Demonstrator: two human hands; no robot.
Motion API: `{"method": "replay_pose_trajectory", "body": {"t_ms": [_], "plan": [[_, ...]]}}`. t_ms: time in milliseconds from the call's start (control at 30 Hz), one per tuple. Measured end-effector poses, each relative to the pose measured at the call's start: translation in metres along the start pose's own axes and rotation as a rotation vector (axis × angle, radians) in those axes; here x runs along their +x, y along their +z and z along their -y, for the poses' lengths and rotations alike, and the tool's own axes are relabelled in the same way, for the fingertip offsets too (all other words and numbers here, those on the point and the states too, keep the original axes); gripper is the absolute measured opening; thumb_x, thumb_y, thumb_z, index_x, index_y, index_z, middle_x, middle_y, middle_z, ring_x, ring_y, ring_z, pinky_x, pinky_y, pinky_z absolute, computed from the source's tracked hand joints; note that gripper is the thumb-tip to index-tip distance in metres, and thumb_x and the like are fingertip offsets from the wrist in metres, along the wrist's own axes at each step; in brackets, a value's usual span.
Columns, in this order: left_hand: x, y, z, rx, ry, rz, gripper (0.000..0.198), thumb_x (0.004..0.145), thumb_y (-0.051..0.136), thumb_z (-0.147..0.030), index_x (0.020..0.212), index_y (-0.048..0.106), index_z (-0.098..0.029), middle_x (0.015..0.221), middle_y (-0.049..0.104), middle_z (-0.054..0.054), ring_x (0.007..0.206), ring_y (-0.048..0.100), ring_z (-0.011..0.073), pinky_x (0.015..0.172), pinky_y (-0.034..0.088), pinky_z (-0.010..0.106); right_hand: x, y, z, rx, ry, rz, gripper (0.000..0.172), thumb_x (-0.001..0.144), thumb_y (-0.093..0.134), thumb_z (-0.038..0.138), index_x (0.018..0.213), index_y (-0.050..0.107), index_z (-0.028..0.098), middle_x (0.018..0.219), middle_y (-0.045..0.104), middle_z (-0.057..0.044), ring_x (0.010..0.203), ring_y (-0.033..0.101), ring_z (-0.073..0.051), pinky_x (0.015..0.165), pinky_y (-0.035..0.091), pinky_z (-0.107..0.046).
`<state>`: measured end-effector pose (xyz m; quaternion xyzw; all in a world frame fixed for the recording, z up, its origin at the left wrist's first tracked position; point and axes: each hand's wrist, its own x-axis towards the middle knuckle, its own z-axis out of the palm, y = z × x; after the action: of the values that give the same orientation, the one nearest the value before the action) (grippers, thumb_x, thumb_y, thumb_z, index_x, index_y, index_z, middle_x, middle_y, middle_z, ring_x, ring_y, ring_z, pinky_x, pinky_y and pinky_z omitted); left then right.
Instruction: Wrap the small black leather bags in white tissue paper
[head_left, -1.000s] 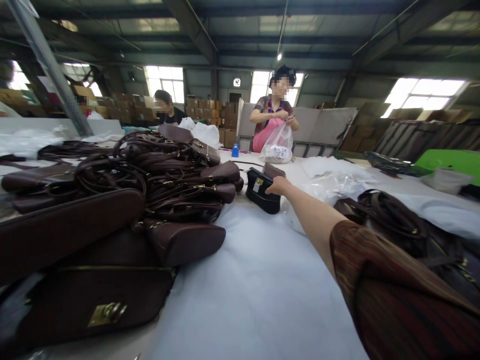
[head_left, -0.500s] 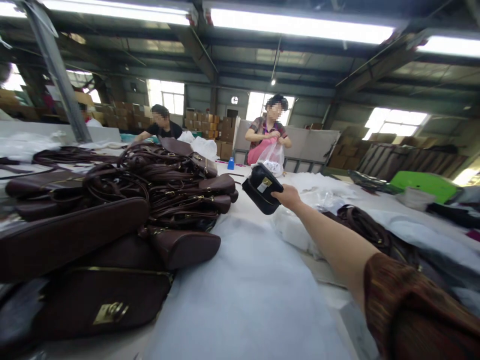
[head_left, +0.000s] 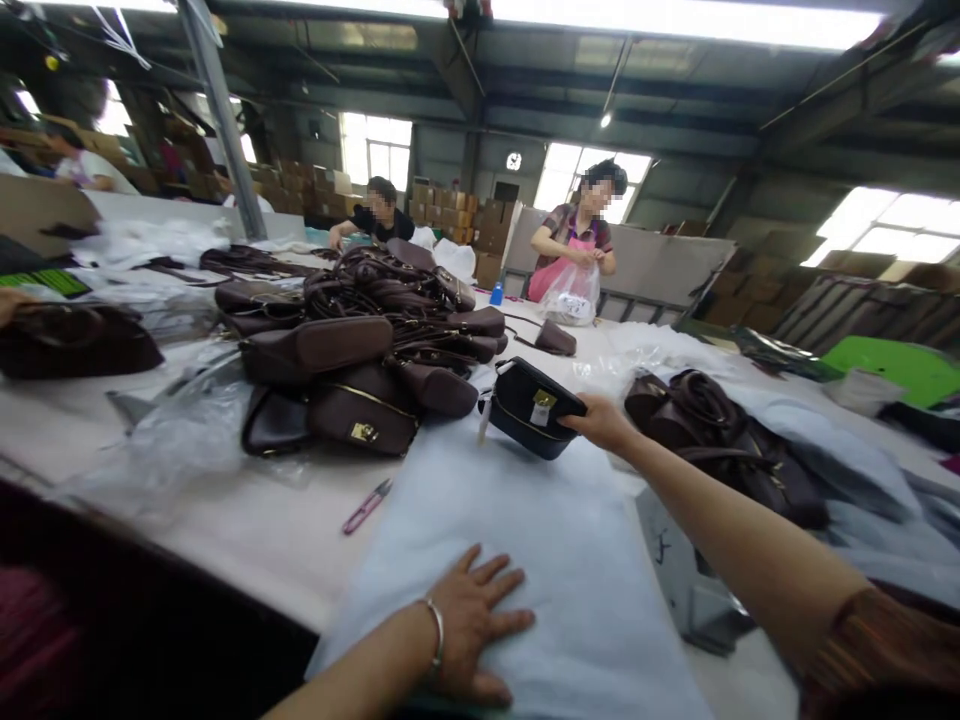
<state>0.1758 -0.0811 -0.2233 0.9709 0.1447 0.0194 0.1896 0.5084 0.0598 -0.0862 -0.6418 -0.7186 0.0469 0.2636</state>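
Fingers spread, my left hand (head_left: 476, 625) lies flat on a pale sheet (head_left: 577, 560) that covers the near part of the table; a bangle circles the wrist. Ahead of it, my right hand (head_left: 606, 422) grips the right side of a small black handbag (head_left: 525, 412) with a gold clasp plate, a zip and a white tag. The bag is tilted and held over the far end of the sheet. To the left, pink-handled thread snips (head_left: 366, 507) lie on the table. A pile of dark brown handbags (head_left: 352, 345) rises beyond them.
More brown bags (head_left: 720, 435) lie at right beside a grey metal box (head_left: 694, 580). Clear plastic (head_left: 187, 440) spreads at left. Across the table, a co-worker (head_left: 574, 235) handles a clear plastic bag (head_left: 571, 295). A small blue object (head_left: 496, 293) stands near that person.
My left hand has come into view, flat on the sheet. The view has shifted left and down. My right hand still holds the black handbag, now turned slightly and nearer the sheet.
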Motion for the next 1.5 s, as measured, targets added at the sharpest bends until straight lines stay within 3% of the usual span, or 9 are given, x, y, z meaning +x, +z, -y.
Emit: {"method": "replay_pose_trajectory", "body": {"t_ms": [133,233,333,533,700,833,1133,1333,1500], "plan": [[-0.006,-0.014,-0.009,-0.056,0.014,0.027,0.083,0.080,0.061,-0.070,0.151,0.037,-0.033,0.164,0.023,0.014,0.151,0.018,0.0407,0.117,0.008,0.071,-0.014,0.004,0.026,-0.151,-0.028,0.056,0.012,0.079,0.068,0.029,0.086,0.068,0.019,0.082,0.070,-0.002,0.080,0.064,-0.019,0.072,0.047,-0.026],[-0.004,-0.011,-0.009,-0.036,0.010,0.019,0.083,0.080,0.060,-0.070,0.151,0.038,-0.033,0.164,0.024,0.014,0.151,0.019,0.0401,0.117,0.008,0.070,-0.019,0.009,0.040,-0.293,-0.062,-0.011,0.016,0.082,0.066,0.029,0.094,0.067,0.019,0.093,0.070,-0.006,0.088,0.064,-0.022,0.080,0.048,-0.029],[-0.003,-0.006,-0.008,-0.003,0.015,0.012,0.084,0.080,0.060,-0.071,0.151,0.038,-0.033,0.163,0.025,0.013,0.150,0.020,0.0398,0.117,0.010,0.070,-0.038,0.027,0.043,-0.314,-0.124,-0.099,0.025,0.087,0.061,0.028,0.109,0.064,0.016,0.108,0.069,-0.012,0.101,0.063,-0.027,0.090,0.049,-0.035],[-0.003,-0.005,-0.012,0.041,0.025,-0.027,0.079,0.082,0.057,-0.071,0.149,0.041,-0.032,0.163,0.027,0.013,0.149,0.023,0.0408,0.116,0.012,0.071,-0.118,0.090,0.007,-0.318,-0.440,-0.085,0.049,0.086,0.044,0.009,0.133,0.054,0.009,0.143,0.053,-0.021,0.137,0.045,-0.030,0.111,0.043,-0.049],[-0.002,-0.004,-0.013,0.045,0.013,-0.023,0.079,0.082,0.056,-0.072,0.149,0.043,-0.032,0.163,0.028,0.013,0.149,0.022,0.0405,0.116,0.010,0.070,-0.159,0.106,-0.026,-0.327,-0.455,-0.081,0.061,0.080,0.037,0.001,0.139,0.052,0.005,0.148,0.047,-0.022,0.142,0.039,-0.029,0.113,0.042,-0.052],[0.000,0.000,-0.010,0.055,0.019,-0.021,0.080,0.082,0.054,-0.074,0.149,0.042,-0.032,0.162,0.028,0.013,0.149,0.023,0.0403,0.116,0.011,0.070,-0.161,0.101,-0.027,-0.338,-0.426,-0.054,0.064,0.078,0.038,0.000,0.139,0.053,0.007,0.148,0.049,-0.019,0.140,0.042,-0.028,0.113,0.043,-0.048],[0.003,-0.004,-0.013,0.087,0.000,0.015,0.080,0.081,0.058,-0.071,0.149,0.042,-0.032,0.163,0.027,0.014,0.149,0.021,0.0412,0.115,0.012,0.071,-0.158,0.094,0.007,-0.364,-0.391,0.003,0.056,0.080,0.053,0.011,0.136,0.055,0.007,0.140,0.053,-0.021,0.129,0.047,-0.035,0.111,0.042,-0.048],[0.004,-0.008,-0.016,0.080,0.005,0.026,0.082,0.080,0.057,-0.072,0.150,0.040,-0.033,0.163,0.027,0.014,0.149,0.022,0.0425,0.115,0.012,0.072,-0.164,0.100,-0.002,-0.356,-0.397,0.003,0.058,0.078,0.056,0.008,0.135,0.056,0.006,0.141,0.052,-0.021,0.129,0.047,-0.034,0.112,0.041,-0.046],[0.006,-0.023,-0.023,0.108,-0.056,0.071,0.085,0.078,0.060,-0.072,0.151,0.040,-0.031,0.161,0.029,0.015,0.148,0.024,0.0432,0.115,0.016,0.073,-0.169,0.112,-0.010,-0.379,-0.384,-0.071,0.055,0.077,0.060,0.009,0.132,0.058,0.007,0.137,0.056,-0.020,0.125,0.052,-0.032,0.108,0.044,-0.045]]}}
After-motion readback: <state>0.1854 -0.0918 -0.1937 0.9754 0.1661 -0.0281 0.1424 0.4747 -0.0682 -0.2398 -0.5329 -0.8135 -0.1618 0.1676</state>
